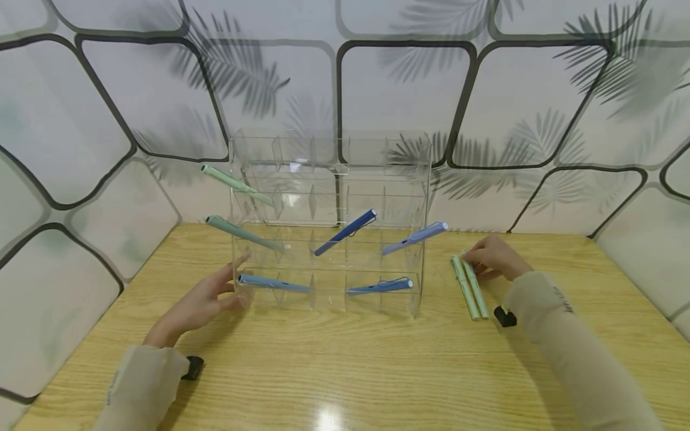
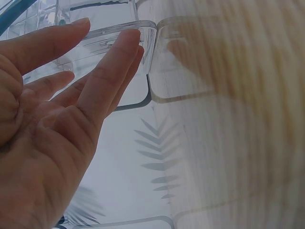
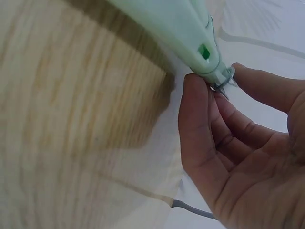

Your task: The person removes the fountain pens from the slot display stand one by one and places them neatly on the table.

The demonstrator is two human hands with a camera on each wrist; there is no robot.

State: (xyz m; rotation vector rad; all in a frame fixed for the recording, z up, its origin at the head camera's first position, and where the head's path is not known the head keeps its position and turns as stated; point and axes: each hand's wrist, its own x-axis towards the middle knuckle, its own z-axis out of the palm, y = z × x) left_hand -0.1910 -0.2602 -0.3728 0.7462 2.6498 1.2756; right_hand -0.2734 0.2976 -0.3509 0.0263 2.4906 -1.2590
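Note:
A clear acrylic rack (image 1: pixel 429 185) with several compartments stands on the table. My left hand (image 1: pixel 196 305) is at its lower left side, fingers fairly straight; in the left wrist view the fingertips are by the rack's edge (image 2: pixel 119 29), and contact is hard to tell. Two light green pens lie side by side on the table, right of the rack. My right hand (image 1: pixel 496 257) pinches the far end of the right-hand pen (image 1: pixel 477 293) between thumb and fingers; the other pen (image 1: pixel 463 284) lies just left of it. Close up, the pinched pen (image 3: pixel 167 26) shows its end at the fingertips.
Pens rest in the rack: a light green pen (image 1: pixel 234 182), a grey-green pen (image 1: pixel 242 231), a dark blue pen (image 1: pixel 345 232), a lavender pen (image 1: pixel 415 237) and two blue pens (image 1: pixel 275 283). A patterned backdrop (image 1: pixel 404 96) rises behind the wooden table (image 1: pixel 334 365).

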